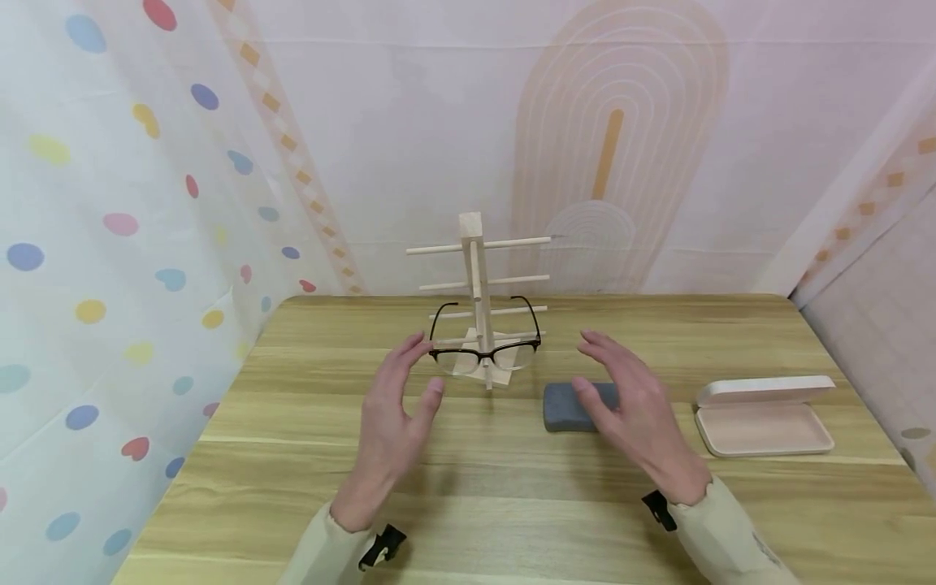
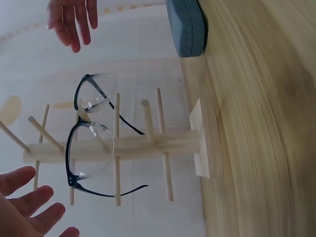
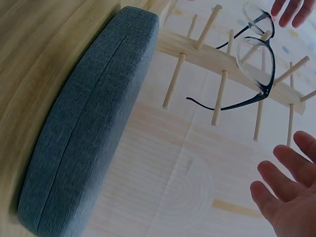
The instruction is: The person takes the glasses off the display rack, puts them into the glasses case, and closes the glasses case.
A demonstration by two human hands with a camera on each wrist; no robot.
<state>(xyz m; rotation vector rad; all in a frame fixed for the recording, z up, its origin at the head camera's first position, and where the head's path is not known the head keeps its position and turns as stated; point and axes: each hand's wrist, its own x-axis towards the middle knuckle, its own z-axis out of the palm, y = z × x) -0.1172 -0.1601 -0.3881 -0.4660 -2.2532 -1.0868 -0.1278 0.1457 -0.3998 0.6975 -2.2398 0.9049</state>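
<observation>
A pair of black-rimmed eyeglasses (image 1: 486, 355) rests on a wooden peg stand (image 1: 471, 226), its temples pointing back past the post. In the left wrist view the eyeglasses (image 2: 70, 148) hang on the pegs, apart from both hands. My left hand (image 1: 395, 414) hovers left of the eyeglasses with fingers extended, holding nothing. On the other side, my right hand (image 1: 639, 406) is raised with spread fingers, also holding nothing. Beneath and behind it lies a closed grey-blue glasses case (image 1: 563, 408), partly hidden by that hand in the head view.
An open white glasses case (image 1: 764, 431) with a pale pink inside lies on the right of the wooden table (image 1: 292, 487). A patterned curtain (image 1: 402, 122) hangs behind and on the left. Several bare pegs stick out from the stand.
</observation>
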